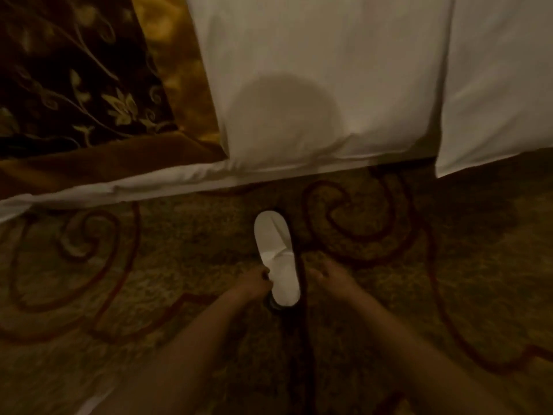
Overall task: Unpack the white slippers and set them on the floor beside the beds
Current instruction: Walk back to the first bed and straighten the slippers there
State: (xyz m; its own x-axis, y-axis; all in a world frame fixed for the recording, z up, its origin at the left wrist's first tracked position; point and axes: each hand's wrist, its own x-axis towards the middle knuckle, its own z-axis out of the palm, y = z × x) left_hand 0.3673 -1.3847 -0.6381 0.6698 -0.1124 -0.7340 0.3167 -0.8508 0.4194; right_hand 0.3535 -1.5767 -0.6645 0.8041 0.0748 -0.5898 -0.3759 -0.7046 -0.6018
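A single white slipper (pixel 276 256) lies on the patterned carpet (pixel 179 250) just in front of the bed, its toe end pointing toward the white bedding (pixel 314 70) and its heel end toward the person. It sits flat and creased across the middle. Whether a second slipper lies under it I cannot tell; there is something dark at the heel end that is too dim to make out.

The left hand (pixel 254 280) is at the slipper's left edge near the heel, fingers curled in against it, so its grip looks closed on the slipper's side. The right hand (pixel 327 275) is just to the right of the slipper, apart from it, over a dark red swirl line in the carpet; its fingers are bent loosely and its grip holds nothing that I can see.

Behind, the white bedding hangs down close to the floor, and a dark floral bed runner (pixel 74 70) with a golden border lies across the bed at the left. The room is dimly lit
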